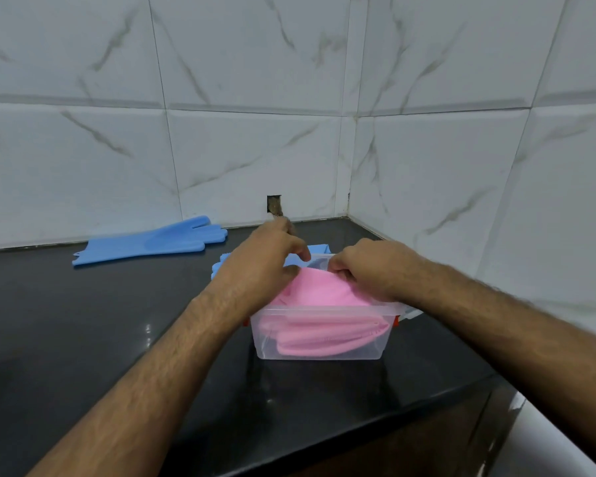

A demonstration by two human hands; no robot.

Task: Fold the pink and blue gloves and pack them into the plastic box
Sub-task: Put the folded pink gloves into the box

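Both hands, left point(265, 259) and right point(369, 266), pinch the pink gloves point(320, 304) with curled fingers inside the plastic box point(320, 352); one blue glove point(152, 242) lies on the bench point(83, 321) at ten o'clock.

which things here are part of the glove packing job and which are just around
Job: pink gloves, clear plastic box, flat blue glove, second blue glove behind the box, left hand, right hand.
Around: black counter, marble tiles, wall hole.

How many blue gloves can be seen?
2: one glove flat on the counter by the wall, another behind the box, mostly hidden by the hands.
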